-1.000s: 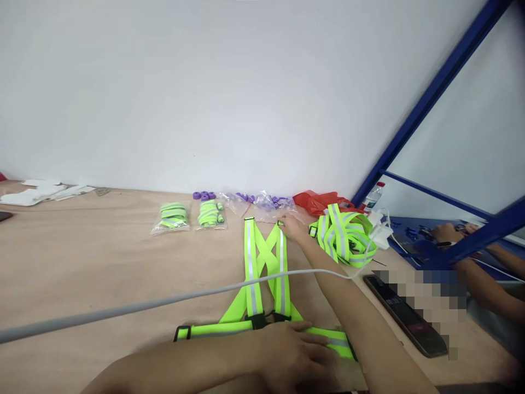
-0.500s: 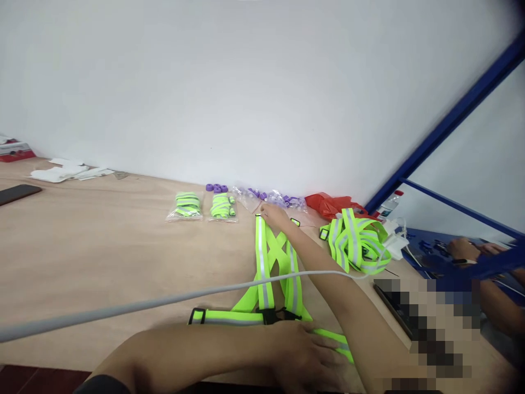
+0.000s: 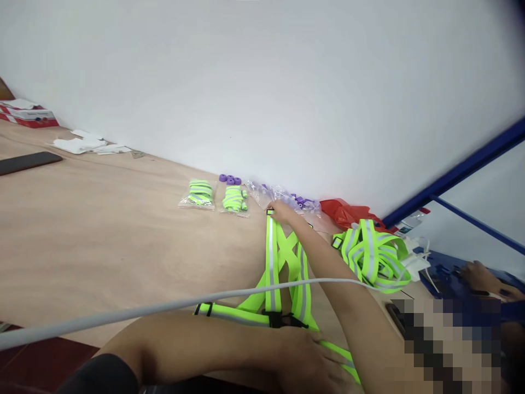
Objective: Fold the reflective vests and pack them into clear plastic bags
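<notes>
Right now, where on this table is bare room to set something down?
The widest bare patch of table lies left of the spread harness, bordered by the black phone, the bagged straps and the grey cable. Crowded: the wall edge with purple parts and red bag, and the strap pile on the right.

Table (image 3: 102, 235): pale wood, set against a white wall (image 3: 246, 82).
Far left: a dark phone (image 3: 28, 162), white papers (image 3: 86, 145) and a red-and-white box (image 3: 28, 116) are laid out.
By the wall: two bagged strap bundles (image 3: 199, 193), purple rings (image 3: 229, 179) and a red bag (image 3: 346, 213) are lined up.
Right: loose reflective straps (image 3: 373, 254) are piled near a blue frame (image 3: 463, 169).
Foreground: a white cable (image 3: 164, 309) is stretched across.
</notes>
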